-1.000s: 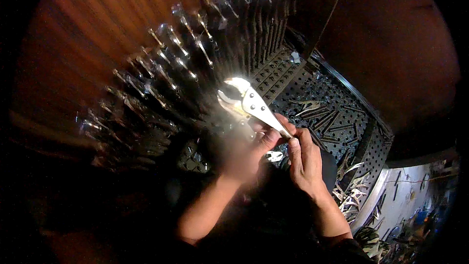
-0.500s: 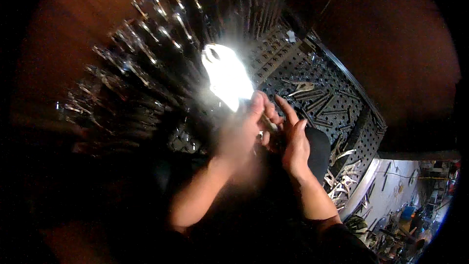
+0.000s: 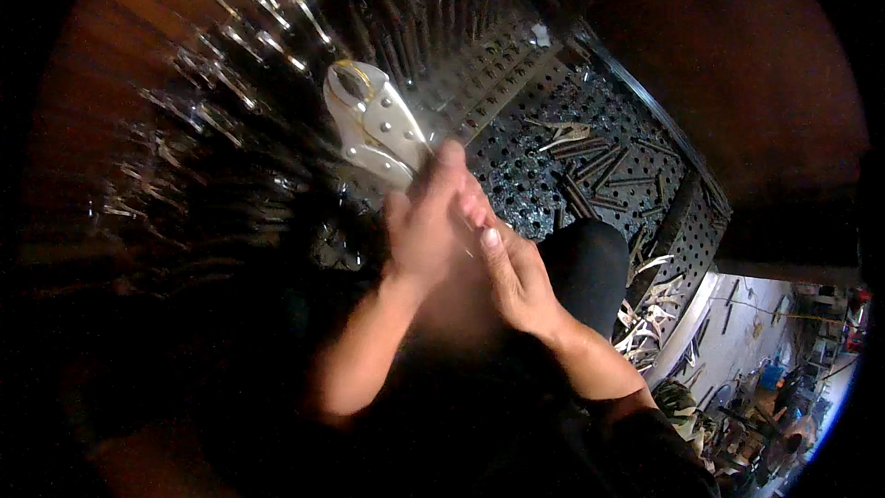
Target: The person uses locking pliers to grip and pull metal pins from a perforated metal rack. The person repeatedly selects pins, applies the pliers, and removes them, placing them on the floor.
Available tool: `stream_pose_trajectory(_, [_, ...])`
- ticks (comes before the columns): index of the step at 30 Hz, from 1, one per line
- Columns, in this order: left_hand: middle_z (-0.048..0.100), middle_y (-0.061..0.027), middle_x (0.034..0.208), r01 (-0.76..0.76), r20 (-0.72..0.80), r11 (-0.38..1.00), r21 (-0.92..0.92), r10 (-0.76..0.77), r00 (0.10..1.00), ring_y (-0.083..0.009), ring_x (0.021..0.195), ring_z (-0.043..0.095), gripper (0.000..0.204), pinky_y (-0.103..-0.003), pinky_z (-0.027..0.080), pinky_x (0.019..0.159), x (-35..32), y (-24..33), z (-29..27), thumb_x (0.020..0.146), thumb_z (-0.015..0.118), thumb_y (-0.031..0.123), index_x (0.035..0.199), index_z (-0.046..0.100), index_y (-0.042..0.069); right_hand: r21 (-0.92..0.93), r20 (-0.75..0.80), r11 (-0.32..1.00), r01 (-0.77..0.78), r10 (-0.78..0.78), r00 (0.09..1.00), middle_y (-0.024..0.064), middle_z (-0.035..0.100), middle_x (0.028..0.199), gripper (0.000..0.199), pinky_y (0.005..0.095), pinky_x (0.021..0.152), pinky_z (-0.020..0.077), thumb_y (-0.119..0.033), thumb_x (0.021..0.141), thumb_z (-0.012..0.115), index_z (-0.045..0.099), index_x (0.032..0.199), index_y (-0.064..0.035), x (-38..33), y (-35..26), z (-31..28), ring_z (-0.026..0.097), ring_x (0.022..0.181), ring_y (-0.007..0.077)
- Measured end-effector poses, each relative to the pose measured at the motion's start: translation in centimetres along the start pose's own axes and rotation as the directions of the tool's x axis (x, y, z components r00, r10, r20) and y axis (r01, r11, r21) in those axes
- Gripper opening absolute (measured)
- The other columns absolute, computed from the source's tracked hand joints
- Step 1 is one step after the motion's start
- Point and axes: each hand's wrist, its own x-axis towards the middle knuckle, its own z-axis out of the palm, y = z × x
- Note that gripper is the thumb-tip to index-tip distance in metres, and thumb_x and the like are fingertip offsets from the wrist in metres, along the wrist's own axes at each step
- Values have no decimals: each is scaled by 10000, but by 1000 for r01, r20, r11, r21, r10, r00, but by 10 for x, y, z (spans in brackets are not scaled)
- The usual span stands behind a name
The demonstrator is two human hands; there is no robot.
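Note:
A pair of silver locking pliers (image 3: 392,122) with rivets along the head points up and to the left, jaws uppermost. A yellowish line runs round the curved jaw opening. My left hand (image 3: 419,226), partly smeared by motion, is closed around the pliers below the head. My right hand (image 3: 525,281) presses in from the right against the handle end, its thumb close to my left fingertips. Its other fingers are mostly hidden. The hands cover most of the handles.
Many shiny pliers (image 3: 277,41) stand in rows at the left. Beyond my hands is a perforated dark metal surface (image 3: 516,143) with loose metal bars (image 3: 599,166) on it. Pale metal parts (image 3: 650,314) lie heaped at the right. My knee (image 3: 590,263) is beside my right hand.
The pliers and my left hand have moved left and slightly tilted; the bright glare on the head is gone. My right hand has moved left and closed in on the handle end.

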Motion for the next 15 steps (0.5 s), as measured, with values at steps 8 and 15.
stream_pose_trajectory(8, [676,-42,844,-119,76,878,463,94,993,-143,784,628,287,-320,505,745,-15,-1,8,1012,629,293,994,620,6,-652,-233,755,65,-281,931,83,462,607,420,342,523,367,-293,1084,409,507,787,-14,-2,-14,-8,454,536,184])
stream_pose_trajectory(15, [644,-37,690,-249,87,831,498,238,967,-115,634,603,277,-295,478,619,-19,-16,7,1013,613,232,833,648,23,-620,-249,777,111,-328,911,145,420,580,391,367,482,340,-227,1066,437,460,735,-22,-4,-17,-12,434,468,264])
